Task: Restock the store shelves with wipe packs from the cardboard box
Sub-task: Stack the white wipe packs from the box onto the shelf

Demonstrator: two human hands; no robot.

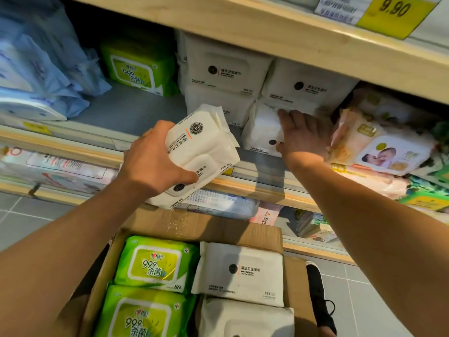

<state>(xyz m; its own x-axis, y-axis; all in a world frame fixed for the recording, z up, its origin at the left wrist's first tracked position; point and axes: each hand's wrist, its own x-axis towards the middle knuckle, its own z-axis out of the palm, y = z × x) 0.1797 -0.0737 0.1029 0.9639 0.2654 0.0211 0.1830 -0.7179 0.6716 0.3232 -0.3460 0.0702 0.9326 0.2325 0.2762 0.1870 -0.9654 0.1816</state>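
Note:
My left hand grips a white wipe pack, tilted in the air just in front of the middle shelf. My right hand lies with straight fingers on another white pack at the shelf's front, below stacked white packs. The open cardboard box sits below my arms. It holds green wipe packs on the left and white packs on the right.
A green pack stands at the shelf's back, with bare shelf in front of it. Blue packs fill the left, baby-wipe packs the right. The upper shelf board overhangs closely. A black shoe is beside the box.

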